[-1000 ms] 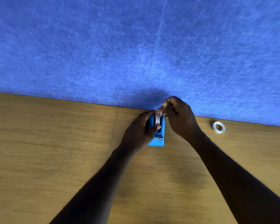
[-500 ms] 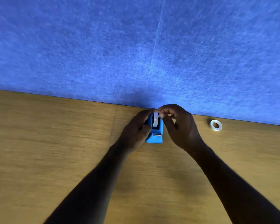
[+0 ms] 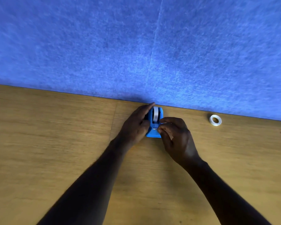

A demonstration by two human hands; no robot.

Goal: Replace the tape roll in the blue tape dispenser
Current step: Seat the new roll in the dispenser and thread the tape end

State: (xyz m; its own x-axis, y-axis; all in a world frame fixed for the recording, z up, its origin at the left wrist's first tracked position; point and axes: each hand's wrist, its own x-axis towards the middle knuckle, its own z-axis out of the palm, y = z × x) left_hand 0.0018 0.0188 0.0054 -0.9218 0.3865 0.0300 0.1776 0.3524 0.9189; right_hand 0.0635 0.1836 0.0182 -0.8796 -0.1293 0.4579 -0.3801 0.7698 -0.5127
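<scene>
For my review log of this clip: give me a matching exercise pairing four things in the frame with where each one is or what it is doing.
Things:
1. left hand
2. right hand
3. tape roll in the dispenser
4. spare tape roll

Places or states:
A. lying alone on the wooden table, near the blue wall
B. seated upright in the blue tape dispenser
C. fingertips pinched at the dispenser's front end
D. steadying the dispenser's side

Pairs: 1-D, 2-C, 3-B, 4-A

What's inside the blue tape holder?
A white tape roll stands on edge inside the blue tape dispenser. The left hand covers its left side, and the roll hides whatever holds it.
</scene>
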